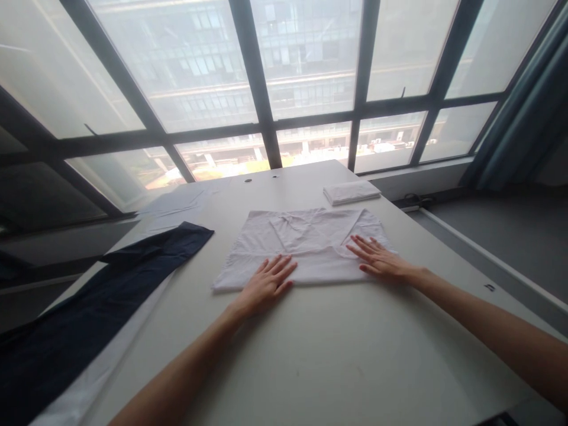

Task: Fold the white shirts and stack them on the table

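A white garment [306,242], partly folded, lies flat in the middle of the pale table [310,355]. My left hand [266,283] rests palm down on its near left edge, fingers stretched out and apart. My right hand [377,257] lies flat on its near right part, fingers spread too. Neither hand grips anything.
A small folded white cloth [350,191] sits at the table's far right. A dark navy garment [102,302] stretches along the left side over a white cloth [177,204]. Large windows [275,77] stand behind the table, and a curtain [528,118] hangs at the right.
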Action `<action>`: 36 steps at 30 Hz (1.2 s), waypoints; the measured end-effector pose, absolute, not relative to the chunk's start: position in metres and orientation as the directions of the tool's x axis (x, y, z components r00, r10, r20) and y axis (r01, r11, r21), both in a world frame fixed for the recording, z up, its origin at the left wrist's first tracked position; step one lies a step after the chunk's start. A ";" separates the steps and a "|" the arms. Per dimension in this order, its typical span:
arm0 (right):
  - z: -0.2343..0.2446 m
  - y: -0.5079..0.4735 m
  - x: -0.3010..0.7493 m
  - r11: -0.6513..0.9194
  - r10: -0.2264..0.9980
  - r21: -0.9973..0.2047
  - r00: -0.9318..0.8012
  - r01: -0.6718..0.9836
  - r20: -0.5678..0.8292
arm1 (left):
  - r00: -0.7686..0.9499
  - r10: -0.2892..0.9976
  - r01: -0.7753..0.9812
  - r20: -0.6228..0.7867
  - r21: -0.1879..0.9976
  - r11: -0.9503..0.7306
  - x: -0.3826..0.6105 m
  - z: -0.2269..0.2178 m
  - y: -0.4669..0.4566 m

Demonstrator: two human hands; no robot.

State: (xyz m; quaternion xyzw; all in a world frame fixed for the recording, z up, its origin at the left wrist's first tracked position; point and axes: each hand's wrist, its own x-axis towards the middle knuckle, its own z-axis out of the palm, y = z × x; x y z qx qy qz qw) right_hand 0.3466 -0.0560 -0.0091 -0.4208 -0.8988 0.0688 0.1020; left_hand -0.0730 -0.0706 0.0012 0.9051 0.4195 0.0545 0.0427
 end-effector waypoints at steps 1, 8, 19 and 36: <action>-0.010 -0.054 0.360 0.593 0.805 -0.191 -0.574 0.782 0.150 | 0.644 0.762 0.752 0.072 0.124 -0.647 -0.073 0.001 -0.070; 0.002 -0.066 0.373 0.417 0.838 -0.183 -0.298 0.890 0.456 | 0.635 0.770 0.762 0.060 0.110 -0.638 -0.074 0.000 -0.069; -0.015 -0.081 0.337 0.542 0.840 -0.147 -0.525 0.828 0.136 | 0.638 0.766 0.760 0.071 0.102 -0.642 -0.075 -0.002 -0.069; -0.020 -0.091 0.409 0.438 0.899 -0.114 -0.433 0.891 0.070 | 0.630 0.774 0.767 0.054 0.108 -0.632 -0.073 0.001 -0.070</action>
